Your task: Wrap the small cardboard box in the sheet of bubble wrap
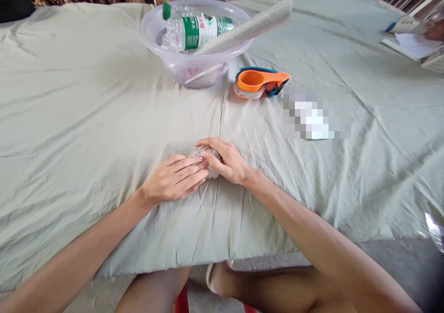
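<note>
— Where's the bundle right now?

— I see it at the lower middle of the frame, a small clear-wrapped bundle lying on the pale green cloth near the table's front edge. It sits between my two hands, touching both.

— How are the fingers set?

— My left hand lies flat, fingers straight and together, tips pressing on the bundle's left side. My right hand curls over its top and right side, cupping it loosely rather than clamping.

— Which hand is closer?

— The right covers more of it; the left only reaches it with its fingertips. I can't tell its long axis, too much is hidden.

— Anything beyond?

— An orange tape dispenser up and right, and a clear bowl holding a water bottle, well apart.
</note>
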Tool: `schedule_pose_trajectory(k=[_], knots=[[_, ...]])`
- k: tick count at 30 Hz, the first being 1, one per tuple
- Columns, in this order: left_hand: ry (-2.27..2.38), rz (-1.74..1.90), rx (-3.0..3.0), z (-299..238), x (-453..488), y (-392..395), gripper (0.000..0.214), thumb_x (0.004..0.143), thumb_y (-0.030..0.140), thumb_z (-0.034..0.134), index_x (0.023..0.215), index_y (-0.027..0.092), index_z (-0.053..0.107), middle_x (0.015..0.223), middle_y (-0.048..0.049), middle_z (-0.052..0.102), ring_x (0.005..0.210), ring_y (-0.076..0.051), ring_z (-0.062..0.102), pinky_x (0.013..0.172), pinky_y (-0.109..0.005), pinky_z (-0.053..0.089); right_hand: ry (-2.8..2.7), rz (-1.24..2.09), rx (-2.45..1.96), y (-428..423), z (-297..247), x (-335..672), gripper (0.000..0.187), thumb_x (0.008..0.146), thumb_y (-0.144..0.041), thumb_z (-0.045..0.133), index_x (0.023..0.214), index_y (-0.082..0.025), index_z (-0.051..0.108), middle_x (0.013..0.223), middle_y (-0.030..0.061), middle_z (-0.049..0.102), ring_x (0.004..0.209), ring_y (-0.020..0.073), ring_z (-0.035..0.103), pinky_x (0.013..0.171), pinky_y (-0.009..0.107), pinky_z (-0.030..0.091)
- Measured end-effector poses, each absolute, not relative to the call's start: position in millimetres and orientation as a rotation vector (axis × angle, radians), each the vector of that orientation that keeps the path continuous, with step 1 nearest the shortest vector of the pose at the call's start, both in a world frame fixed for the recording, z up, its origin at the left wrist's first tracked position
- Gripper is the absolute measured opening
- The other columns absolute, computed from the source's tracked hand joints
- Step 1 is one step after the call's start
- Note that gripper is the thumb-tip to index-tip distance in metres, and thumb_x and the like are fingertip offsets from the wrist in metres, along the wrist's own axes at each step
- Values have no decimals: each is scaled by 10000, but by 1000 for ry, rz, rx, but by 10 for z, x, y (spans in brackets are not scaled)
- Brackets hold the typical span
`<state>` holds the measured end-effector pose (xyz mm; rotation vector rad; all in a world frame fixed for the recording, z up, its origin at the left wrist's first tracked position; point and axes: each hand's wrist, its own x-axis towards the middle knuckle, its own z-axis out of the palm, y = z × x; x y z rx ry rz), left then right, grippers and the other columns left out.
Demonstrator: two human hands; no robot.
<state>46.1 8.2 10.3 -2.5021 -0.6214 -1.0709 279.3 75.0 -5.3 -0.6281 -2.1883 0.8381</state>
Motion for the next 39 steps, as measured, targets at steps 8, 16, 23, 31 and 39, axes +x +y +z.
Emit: schedule_pose_trajectory(k=[8, 16, 23, 31, 39], knots=[[-591, -951, -2494, 137, 424, 79, 167, 1175, 287, 651, 1199, 188, 783, 1211, -90, 898, 1146, -233, 877, 876, -348, 627, -2184, 885, -637, 749, -37, 2794, 437, 1208, -537, 423, 1304, -210, 696, 1222, 118, 836, 1122, 269, 784, 1065, 459, 602], [-783, -1206, -2463, 13, 426, 62, 215, 1188, 331, 591, 1313, 240, 740, 1254, -93, 842, 1248, -250, 809, 973, -385, 638, -2187, 936, -626, 759, -35, 2809, 500, 1220, -591, 382, 1332, -207, 681, 1220, 124, 801, 1139, 278, 759, 1056, 453, 579], [-1027, -1369, -2768, 28, 362, 106, 543, 1135, 296, 552, 1666, 212, 479, 1553, -180, 703, 1469, -328, 697, 1179, -523, 618, -2182, 941, -616, 760, -7, 2803, 409, 1223, -551, 400, 1309, -231, 640, 1134, 84, 770, 999, 240, 713, 972, 418, 575], [-1143, -1077, -2868, -83, 377, 179, 795, 1209, 338, 534, 1878, 259, 111, 1875, -243, 392, 1744, -361, 449, 1234, -503, 583, -2227, 820, -471, 759, -22, 2793, 279, 1220, -416, 358, 1235, -242, 576, 1075, 76, 726, 898, 238, 652, 913, 442, 586], [-1147, -1111, -2855, -54, 348, 167, 724, 1219, 418, 526, 1856, 276, 211, 1811, -223, 505, 1629, -334, 603, 1201, -486, 606, -2231, 768, -457, 766, -55, 2800, 233, 1198, -359, 367, 1247, -243, 563, 1015, 55, 696, 879, 244, 647, 897, 437, 579]])
